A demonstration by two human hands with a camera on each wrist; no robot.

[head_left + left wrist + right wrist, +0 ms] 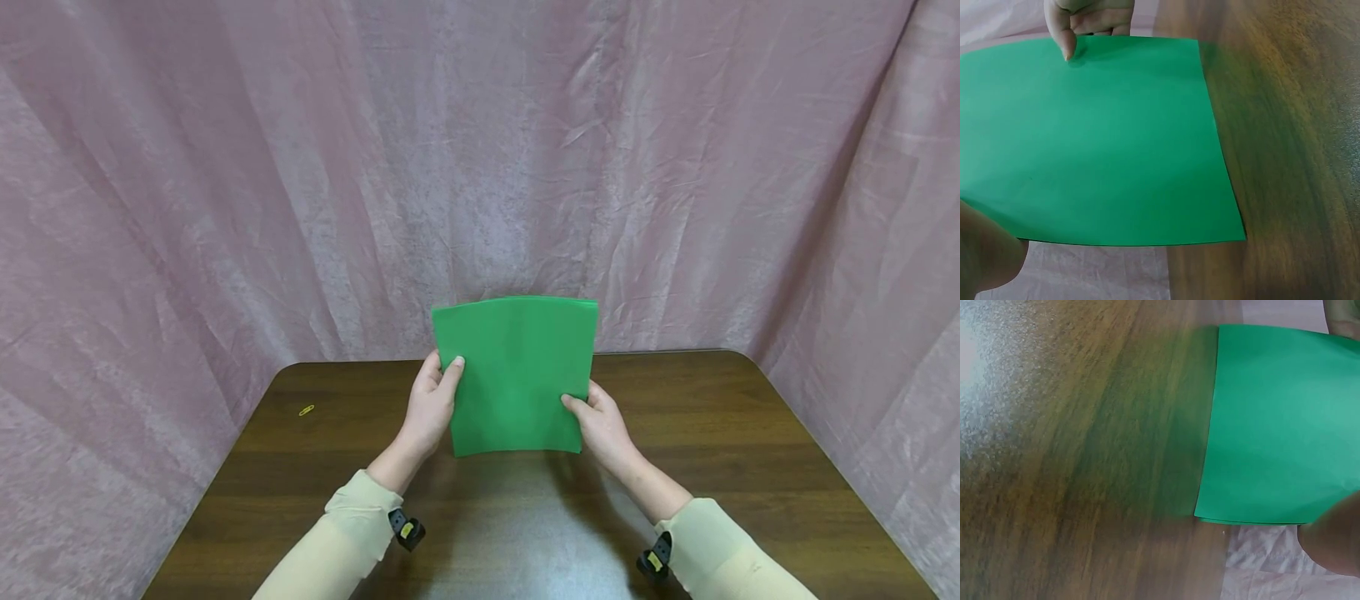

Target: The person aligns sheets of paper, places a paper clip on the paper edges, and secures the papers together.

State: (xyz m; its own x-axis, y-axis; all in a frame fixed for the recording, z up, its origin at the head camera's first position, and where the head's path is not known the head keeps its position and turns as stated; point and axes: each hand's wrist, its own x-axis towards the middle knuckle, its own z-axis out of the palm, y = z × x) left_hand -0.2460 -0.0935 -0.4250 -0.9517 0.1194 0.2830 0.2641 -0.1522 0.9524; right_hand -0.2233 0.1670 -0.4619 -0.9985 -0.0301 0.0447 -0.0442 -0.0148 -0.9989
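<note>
Several sheets of green paper [517,375] are held upright in a thin stack above the table, slightly bowed, with a second edge showing at the top right. My left hand [431,404] grips the stack's left edge, thumb on the near face and fingers behind. On the right edge, a little lower, my right hand [603,423] pinches the paper the same way. The left wrist view shows the green paper [1097,144] between both hands. In the right wrist view, layered edges show along the bottom of the paper [1279,425]. The fingers behind the stack are mostly hidden.
A yellow paper clip [306,410] lies on the brown wooden table [720,467], toward its far left. Pink curtains [480,167] hang behind the table's back edge and along the sides.
</note>
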